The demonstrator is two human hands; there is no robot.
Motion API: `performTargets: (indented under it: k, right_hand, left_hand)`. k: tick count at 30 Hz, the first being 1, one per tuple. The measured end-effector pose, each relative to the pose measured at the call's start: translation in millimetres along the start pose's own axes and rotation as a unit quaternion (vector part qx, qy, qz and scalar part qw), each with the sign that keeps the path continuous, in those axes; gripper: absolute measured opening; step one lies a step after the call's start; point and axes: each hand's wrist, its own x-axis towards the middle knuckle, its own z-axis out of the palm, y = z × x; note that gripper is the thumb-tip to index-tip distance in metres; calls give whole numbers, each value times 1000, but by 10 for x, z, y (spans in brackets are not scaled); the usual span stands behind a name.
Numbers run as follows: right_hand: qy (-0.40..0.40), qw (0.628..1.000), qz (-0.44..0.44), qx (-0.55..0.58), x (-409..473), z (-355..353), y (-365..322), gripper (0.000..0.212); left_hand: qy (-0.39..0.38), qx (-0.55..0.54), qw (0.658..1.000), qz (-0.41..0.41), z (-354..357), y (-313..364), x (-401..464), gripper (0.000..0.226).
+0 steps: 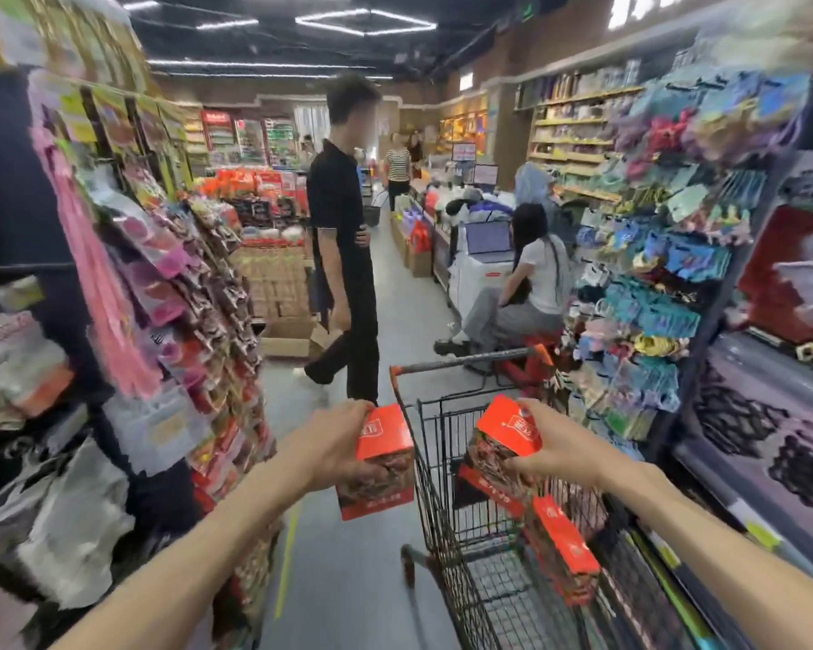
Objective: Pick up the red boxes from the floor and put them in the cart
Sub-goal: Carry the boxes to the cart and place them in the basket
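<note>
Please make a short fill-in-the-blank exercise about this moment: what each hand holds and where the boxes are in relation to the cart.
1. Each hand holds one ____ box.
2. The right hand holds its box over the wire ____.
3. The box in the left hand is outside the cart, on its ____ side.
4. Another red box already lies ____ the cart.

Missing words: red; cart; left; inside

We note two boxes [380, 462] [502, 438], orange-red on top with dark printed pictures on the sides. Cart [447, 499]: black wire mesh, grey bar with orange-red ends. Floor [348, 579] grey, with one yellow line [286, 562].
</note>
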Motion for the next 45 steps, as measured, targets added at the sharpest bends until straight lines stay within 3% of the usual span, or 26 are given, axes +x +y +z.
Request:
performTargets:
  k: [2, 10, 16, 21, 23, 25, 30, 35, 40, 45]
  right_hand:
    - [15, 1000, 20, 7, 293, 13, 115, 90]
    - [68, 987, 141, 37, 775, -136, 733, 84]
    - [120, 967, 218, 60, 713, -75, 1513, 84]
    - [142, 930, 337, 36, 508, 125, 1956, 84]
    - [144, 915, 376, 40, 418, 292, 2160, 97]
    - [136, 899, 415, 41, 298, 519, 2390, 105]
    - [115, 855, 500, 71, -21, 1093, 2575, 100]
    - [100, 806, 573, 109, -278, 1905, 2738, 118]
    - [119, 785, 599, 107, -453, 2514, 2852, 131]
    - [116, 777, 615, 74, -550, 2913, 3038, 100]
  left_hand:
    - [-12, 4, 1000, 25, 48, -217, 450, 90]
    - [-36, 8, 982, 187, 449, -408, 2182, 92]
    - [-72, -8, 952, 299, 1030, 121, 3088, 93]
    - [-135, 7, 912, 387, 1676, 746, 3683, 97]
    - [-152, 10, 894, 420, 1943, 983, 3855, 95]
    - [-176, 19, 873, 454, 2221, 1218, 3987, 95]
    - [-214, 26, 824, 525, 3059, 1695, 4052, 105]
    - [-252, 28, 781, 571, 4020, 2099, 3824, 102]
    - [-289, 13, 736, 612, 4754, 2442, 3618, 102]
    - [-282, 27, 718, 636, 5468, 2687, 3537, 98]
